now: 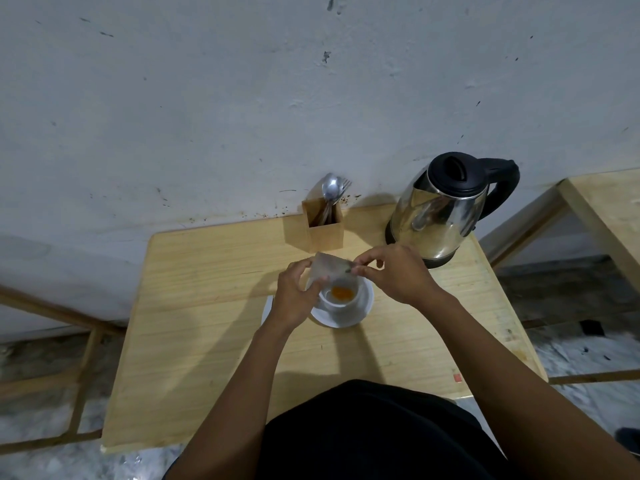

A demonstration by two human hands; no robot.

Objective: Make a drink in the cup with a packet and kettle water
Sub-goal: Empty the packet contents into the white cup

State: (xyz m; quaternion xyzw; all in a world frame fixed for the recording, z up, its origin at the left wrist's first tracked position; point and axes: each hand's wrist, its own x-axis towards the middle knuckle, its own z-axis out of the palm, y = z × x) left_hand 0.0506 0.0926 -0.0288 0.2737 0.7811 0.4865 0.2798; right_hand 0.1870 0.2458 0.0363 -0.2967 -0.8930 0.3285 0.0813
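Note:
A white cup [341, 303] stands on a white saucer [360, 311] near the middle of the wooden table [207, 306]. Orange powder [341, 292] lies in the cup's bottom. Just above the cup a pale, translucent packet [330, 266] is held tilted. My left hand [294, 296] grips its lower left edge, and my right hand [394, 273] pinches its right corner. A steel kettle [443, 209] with a black lid and handle stands at the table's back right, close behind my right hand.
A wooden holder [323, 225] with a spoon and forks stands at the back against the grey wall. Something flat and white [267, 308] peeks out left of my left wrist. Another wooden table [609, 209] stands to the right, wooden frames to the left.

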